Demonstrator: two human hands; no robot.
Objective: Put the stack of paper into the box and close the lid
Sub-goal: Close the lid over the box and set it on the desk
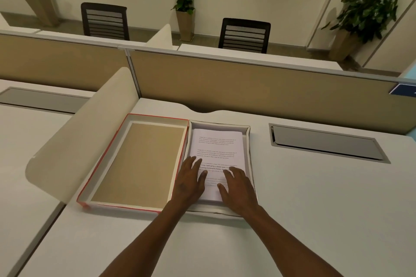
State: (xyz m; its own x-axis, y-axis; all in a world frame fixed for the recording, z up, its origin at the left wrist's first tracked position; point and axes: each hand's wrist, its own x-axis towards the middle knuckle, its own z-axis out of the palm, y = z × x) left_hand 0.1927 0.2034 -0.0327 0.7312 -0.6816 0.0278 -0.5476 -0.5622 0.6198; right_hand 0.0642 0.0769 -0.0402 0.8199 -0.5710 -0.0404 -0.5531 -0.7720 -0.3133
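A white box [249, 141] lies open on the desk in front of me, and the stack of printed paper [217, 144] lies flat inside it. Its red-edged lid [139, 159] lies flung open to the left, brown inner face up, joined along the box's left wall. My left hand [189, 183] rests palm down on the near left part of the stack, fingers spread. My right hand [237, 189] presses flat on the near right part, its outer edge by the box's right wall. Neither hand grips anything.
A curved cream divider [74, 141] stands just left of the lid. A tan partition [247, 78] closes the desk's far side. A grey cable hatch [326, 144] is set into the white desk [315, 209] to the right. Chairs and potted plants stand beyond.
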